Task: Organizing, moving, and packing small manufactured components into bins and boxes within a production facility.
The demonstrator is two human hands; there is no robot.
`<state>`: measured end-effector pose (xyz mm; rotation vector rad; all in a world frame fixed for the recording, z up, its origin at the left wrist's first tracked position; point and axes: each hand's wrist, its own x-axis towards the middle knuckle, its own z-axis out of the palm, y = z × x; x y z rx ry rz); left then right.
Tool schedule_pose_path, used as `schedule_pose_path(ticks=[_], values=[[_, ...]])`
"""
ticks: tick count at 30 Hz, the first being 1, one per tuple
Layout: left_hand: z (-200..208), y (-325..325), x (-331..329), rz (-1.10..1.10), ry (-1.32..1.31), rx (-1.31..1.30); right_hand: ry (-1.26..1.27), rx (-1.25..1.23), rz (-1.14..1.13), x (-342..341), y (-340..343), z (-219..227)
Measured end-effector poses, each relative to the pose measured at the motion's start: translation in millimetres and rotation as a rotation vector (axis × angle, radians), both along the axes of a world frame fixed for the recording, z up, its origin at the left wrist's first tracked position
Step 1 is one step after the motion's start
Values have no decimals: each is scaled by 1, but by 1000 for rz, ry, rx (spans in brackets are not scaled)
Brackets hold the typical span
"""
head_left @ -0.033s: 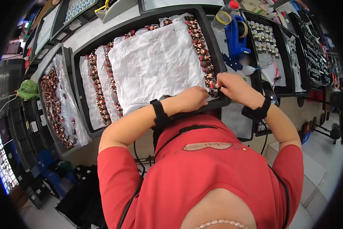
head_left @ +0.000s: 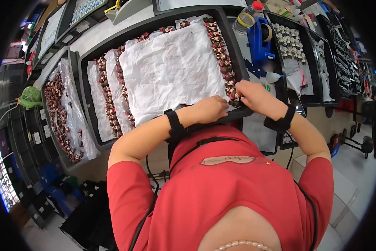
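Observation:
A large black tray [head_left: 154, 21] in front of me holds rows of small brown-and-red figurines [head_left: 218, 50] with white paper sheets [head_left: 171, 69] between and over them. My right hand [head_left: 257, 97] is at the near right corner, thumb and fingers pinched on a small figurine at the near end of the right-hand row. Just left of it, my left hand [head_left: 209, 109] rests over the sheet's near edge, fingers curled and tips close to the same row. Whatever lies under those left fingers is hidden.
To the left stands a bin [head_left: 64, 165] of loose figurines with clear plastic. Right of the tray are a bottle with a red cap [head_left: 243, 20], a blue tape dispenser [head_left: 257, 39] and a tray of pale figurines [head_left: 289, 44]. A green mesh object [head_left: 30, 98] hangs far left.
My right hand has shifted slightly left, closer against the end of the row. The left hand has barely moved, and the tray and paper stay put.

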<state>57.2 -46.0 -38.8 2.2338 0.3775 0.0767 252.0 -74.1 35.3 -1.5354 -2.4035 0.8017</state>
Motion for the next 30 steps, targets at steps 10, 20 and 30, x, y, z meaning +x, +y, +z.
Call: schedule_pose_path(ticks=[10, 20, 30], values=[[-3, -8, -13, -51, 11, 0, -464, 191, 327, -13, 1, -35], [17, -6, -25, 92, 73, -109, -407, 243, 263, -17, 2, -39], [39, -25, -124, 738, -21, 263, 64, 266, 167, -57, 41, -28]])
